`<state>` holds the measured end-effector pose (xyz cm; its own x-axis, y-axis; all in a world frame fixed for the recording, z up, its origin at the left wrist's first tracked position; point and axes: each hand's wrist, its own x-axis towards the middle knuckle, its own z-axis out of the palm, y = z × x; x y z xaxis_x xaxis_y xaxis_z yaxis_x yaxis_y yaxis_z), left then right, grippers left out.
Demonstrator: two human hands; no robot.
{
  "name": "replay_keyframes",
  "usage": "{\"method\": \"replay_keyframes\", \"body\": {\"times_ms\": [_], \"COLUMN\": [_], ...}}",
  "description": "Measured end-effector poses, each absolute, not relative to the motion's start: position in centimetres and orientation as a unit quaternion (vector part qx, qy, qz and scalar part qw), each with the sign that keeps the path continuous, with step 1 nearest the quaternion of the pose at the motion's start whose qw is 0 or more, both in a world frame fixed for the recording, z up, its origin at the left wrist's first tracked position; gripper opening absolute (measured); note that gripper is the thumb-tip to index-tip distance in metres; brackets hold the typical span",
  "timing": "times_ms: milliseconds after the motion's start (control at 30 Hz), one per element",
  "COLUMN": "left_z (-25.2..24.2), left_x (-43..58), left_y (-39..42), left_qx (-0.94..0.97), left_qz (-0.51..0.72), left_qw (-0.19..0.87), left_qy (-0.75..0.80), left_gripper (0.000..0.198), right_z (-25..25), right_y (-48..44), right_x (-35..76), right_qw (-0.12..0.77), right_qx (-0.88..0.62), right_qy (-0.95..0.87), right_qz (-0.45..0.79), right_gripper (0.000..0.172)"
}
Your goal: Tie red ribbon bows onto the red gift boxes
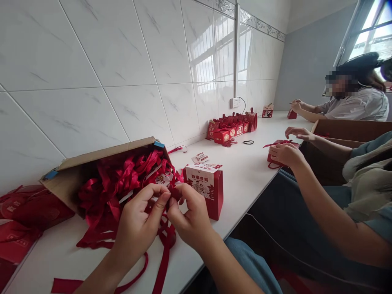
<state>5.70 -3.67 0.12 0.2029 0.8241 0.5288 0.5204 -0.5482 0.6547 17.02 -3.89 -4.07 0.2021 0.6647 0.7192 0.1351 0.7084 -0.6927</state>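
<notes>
In the lower centre of the frame a red ribbon [174, 193] is being pinched from both sides. It is being gripped by the left hand [139, 222], whose fingers are curled in with the thumb and forefinger closed on it, and by the right hand [190, 216], which is likewise closed, its fingertips pressed on the same strip just beside those of the left. The ribbon is being held just above the white counter [241, 175], and its loose ends are being trailed down under the hands toward the bottom edge.

Just behind the hands, left of centre, a heap of ribbons [113, 183] is being spilled out of a cardboard box [101, 155] lying on its side against the tiled wall. Just right of the hands an upright red gift box [205, 190] is being kept on the counter, near the right hand; whether they touch cannot be told. At the far left edge flat red packs [21, 216] are being stacked.

Farther back, right of centre, a cluster of small red boxes [232, 126] is being kept against the wall, with a black hair band [248, 142] lying near it. At the right of the frame a red piece is being handled at the counter's edge by a co-worker's hand [286, 154], and in the upper right a second person [355, 102] is being seated at the far end.
</notes>
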Motion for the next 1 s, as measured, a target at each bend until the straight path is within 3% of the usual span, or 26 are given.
{"method": "replay_keyframes", "body": {"times_ms": [167, 267, 367, 467, 567, 700, 900, 1000], "left_z": [-0.6, -1.2, -1.9, -2.4, -2.7, -3.0, -3.7, -4.5], "left_x": [6.0, 6.6, 7.3, 8.0, 8.6, 8.7, 7.3, 7.0], "left_y": [-2.6, -0.6, 2.4, 4.9, 5.5, 3.7, 1.7, 1.9], "left_qx": [0.743, 0.765, 0.786, 0.769, 0.737, 0.737, 0.775, 0.777], "left_qz": [0.473, 0.491, 0.464, 0.424, 0.397, 0.427, 0.417, 0.459], "left_qw": [0.261, 0.234, 0.222, 0.353, 0.463, 0.423, 0.332, 0.275], "left_qy": [0.396, 0.346, 0.344, 0.323, 0.292, 0.310, 0.341, 0.332], "left_gripper": [0.025, 0.022, 0.044, 0.062, 0.068, 0.064, 0.023, 0.018], "right_z": [-3.3, -2.7, -2.9, -4.1, -5.9, -7.4, -7.1, -6.6], "right_y": [-4.4, -4.8, -4.2, -2.7, -1.1, 0.0, -0.6, -0.8], "right_x": [18.8, 21.0, 23.0, 23.8, 23.5, 22.7, 22.0, 21.7], "right_qw": [0.702, 0.774, 0.857, 0.874, 0.851, 0.837, 0.831, 0.833], "right_qx": [-0.349, -0.336, -0.343, -0.406, -0.447, -0.458, -0.466, -0.460], "right_qy": [-0.589, -0.501, -0.345, -0.219, -0.202, -0.220, -0.235, -0.239], "right_qz": [0.194, 0.192, 0.167, 0.153, 0.189, 0.203, 0.189, 0.192], "right_gripper": [0.007, 0.011, 0.013, 0.014, 0.015, 0.017, 0.016, 0.017]}}
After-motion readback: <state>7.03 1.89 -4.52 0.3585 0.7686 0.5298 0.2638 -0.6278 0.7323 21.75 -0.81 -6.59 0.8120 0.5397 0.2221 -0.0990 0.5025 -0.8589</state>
